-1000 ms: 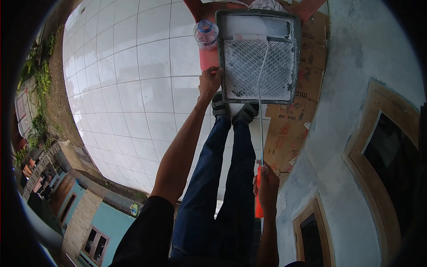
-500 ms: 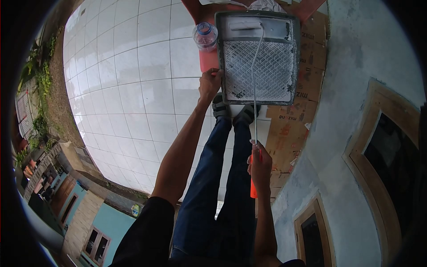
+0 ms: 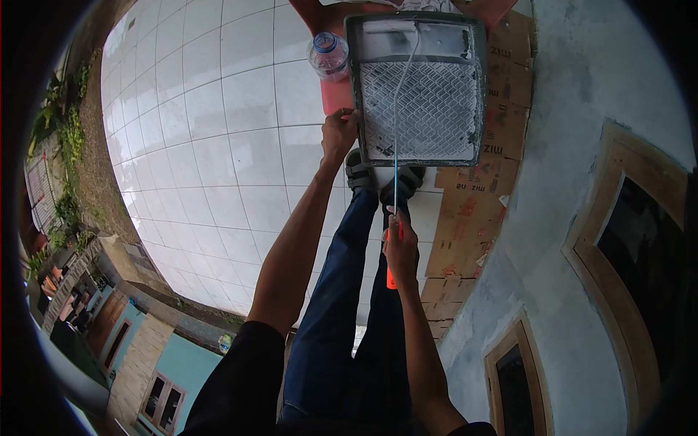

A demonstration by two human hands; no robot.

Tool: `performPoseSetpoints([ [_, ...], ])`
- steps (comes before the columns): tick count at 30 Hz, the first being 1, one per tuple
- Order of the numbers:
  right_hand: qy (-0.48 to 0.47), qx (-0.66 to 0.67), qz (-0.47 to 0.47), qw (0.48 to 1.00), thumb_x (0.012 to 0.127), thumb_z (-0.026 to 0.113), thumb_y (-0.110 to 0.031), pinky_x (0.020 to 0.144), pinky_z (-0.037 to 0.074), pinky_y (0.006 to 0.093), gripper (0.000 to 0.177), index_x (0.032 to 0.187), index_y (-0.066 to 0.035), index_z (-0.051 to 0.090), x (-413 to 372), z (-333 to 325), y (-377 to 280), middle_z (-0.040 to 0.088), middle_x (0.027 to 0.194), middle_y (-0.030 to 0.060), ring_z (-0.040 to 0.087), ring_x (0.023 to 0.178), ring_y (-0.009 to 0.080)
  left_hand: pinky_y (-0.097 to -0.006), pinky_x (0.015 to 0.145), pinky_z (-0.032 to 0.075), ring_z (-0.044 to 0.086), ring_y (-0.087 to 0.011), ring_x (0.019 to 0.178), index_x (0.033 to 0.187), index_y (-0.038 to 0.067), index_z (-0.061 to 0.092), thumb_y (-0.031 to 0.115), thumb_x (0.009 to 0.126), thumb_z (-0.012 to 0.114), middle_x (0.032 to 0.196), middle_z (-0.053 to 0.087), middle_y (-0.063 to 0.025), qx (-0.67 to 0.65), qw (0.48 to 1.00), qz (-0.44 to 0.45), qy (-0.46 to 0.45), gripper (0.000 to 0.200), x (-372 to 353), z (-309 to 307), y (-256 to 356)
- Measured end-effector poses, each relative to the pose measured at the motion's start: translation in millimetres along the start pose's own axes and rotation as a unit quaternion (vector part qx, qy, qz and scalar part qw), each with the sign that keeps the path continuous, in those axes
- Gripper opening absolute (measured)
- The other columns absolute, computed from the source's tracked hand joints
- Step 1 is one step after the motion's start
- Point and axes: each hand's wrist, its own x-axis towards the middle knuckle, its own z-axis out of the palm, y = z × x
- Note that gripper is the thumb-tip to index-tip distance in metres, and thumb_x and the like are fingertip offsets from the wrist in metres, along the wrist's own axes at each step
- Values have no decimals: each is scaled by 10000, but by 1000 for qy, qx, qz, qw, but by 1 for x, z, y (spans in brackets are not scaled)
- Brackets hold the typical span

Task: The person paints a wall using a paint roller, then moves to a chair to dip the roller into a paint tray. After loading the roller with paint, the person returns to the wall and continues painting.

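Note:
My right hand [image 3: 401,245] is wrapped round the orange handle of a paint roller [image 3: 392,278]. The roller's long metal rod runs over the tray, and its white head lies in the well at the far end. The dark paint tray [image 3: 354,94] is smeared with white paint over its ridged slope. My left hand [image 3: 340,134] grips the tray's left edge, fingers bent against the rim. Close to that edge stands a clear plastic bottle [image 3: 329,57] with a blue neck, on a red plastic surface [image 3: 335,96] that also lies under the tray.
White floor tiles [image 3: 218,145] spread to the left. Flattened cardboard [image 3: 465,218] lies along the base of a grey-blue wall [image 3: 556,254] on the right, which has wooden window frames [image 3: 592,254]. A crumpled white cloth [image 3: 429,6] shows behind the tray.
The roller has gone forward and to the left, its head now deeper in the tray's well. My right hand moved with it. My left hand stays at the tray's edge.

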Motion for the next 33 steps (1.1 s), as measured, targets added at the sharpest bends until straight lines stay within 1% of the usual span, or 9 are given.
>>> performPoseSetpoints([
  [3,0,14,-24,1000,953,476,-266,434,353,206,325,1178,-44,551,2,9,16,450,598,-7,406,478,41,-354,693,495,668,-233,690,1012,45,646,343,833,578,824,682,-145,1,1000,2,5,354,2,1,-2],
  [9,2,20,20,1000,953,478,-260,436,353,207,325,1177,-36,549,-21,9,5,450,606,-4,412,502,40,-350,686,495,667,-239,685,1010,36,645,336,828,583,814,681,-149,-11,1000,13,4,356,3,2,-5],
  [14,-1,-41,21,999,955,469,-270,435,362,223,344,1193,-33,542,-44,-8,-4,444,583,12,410,483,53,-349,683,495,667,-231,683,1012,38,646,333,830,579,810,680,-149,-15,1000,8,2,353,0,0,0],
  [18,-9,-85,58,995,953,465,-291,433,379,227,357,1195,-41,545,-63,-25,-29,448,568,17,428,460,62,-345,689,496,667,-221,684,1012,40,645,335,831,580,823,680,-146,-23,1000,-1,-1,353,0,1,0],
  [20,-2,-91,80,993,959,438,-320,362,348,193,338,1162,-83,568,-69,-32,-38,459,542,-5,427,392,40,-347,691,495,666,-222,683,1013,41,645,341,831,580,824,680,-144,-21,1000,-4,-2,356,0,0,0],
  [25,-5,-120,98,988,963,411,-343,363,364,203,349,1123,-85,584,-79,-45,-86,470,532,3,440,388,50,-363,699,493,665,-232,685,1009,49,646,365,834,575,814,681,-135,-7,1000,-1,0,369,2,2,-3],
  [28,-20,-119,120,985,952,453,-335,395,371,210,357,1163,-77,580,-87,-48,-110,464,546,5,445,417,50,-373,708,491,664,-245,706,997,50,648,384,837,565,815,680,-135,13,1000,-8,9,380,0,2,-1],
  [31,-22,-89,135,987,954,449,-334,383,361,202,352,1150,-77,589,-95,-48,-119,461,538,-2,440,410,42,-387,731,488,663,-269,766,989,50,648,396,838,562,836,679,-140,10,999,-31,-5,388,2,3,-4],
  [33,-21,-78,146,986,956,445,-334,380,358,197,352,1148,-77,590,-101,-49,-120,456,534,-6,438,407,36,-398,746,486,656,-292,821,998,48,642,404,833,571,859,677,-146,22,999,-24,14,399,5,6,-8],
])
